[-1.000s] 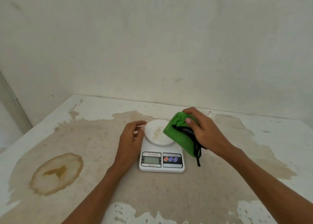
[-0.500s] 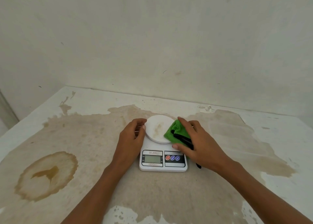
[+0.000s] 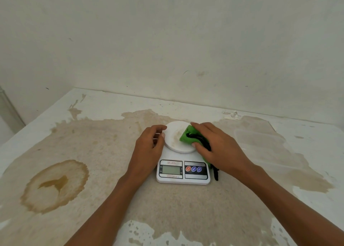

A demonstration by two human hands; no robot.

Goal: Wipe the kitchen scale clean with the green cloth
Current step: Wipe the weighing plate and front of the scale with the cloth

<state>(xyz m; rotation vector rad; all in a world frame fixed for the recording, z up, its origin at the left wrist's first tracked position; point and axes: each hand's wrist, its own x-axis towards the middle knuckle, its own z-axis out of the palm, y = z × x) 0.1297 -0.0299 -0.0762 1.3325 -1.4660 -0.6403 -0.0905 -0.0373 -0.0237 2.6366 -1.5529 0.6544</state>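
Observation:
A white kitchen scale [image 3: 183,171] with a round white weighing plate [image 3: 176,138] sits at the table's centre; brownish smears show on the plate. My right hand [image 3: 217,147] presses a bunched green cloth [image 3: 187,135] with black trim onto the plate's right side; a black cord hangs beside the scale. My left hand [image 3: 149,149] rests against the scale's left side, fingertips touching the plate's rim.
The table top [image 3: 111,143] is white with large brown stains, including a dark ring stain [image 3: 55,186] at the left. A plain wall [image 3: 167,41] stands close behind the table.
My right hand came down from above the scale and pressed the cloth onto the plate, then slid it left over the plate. My left hand stayed in place.

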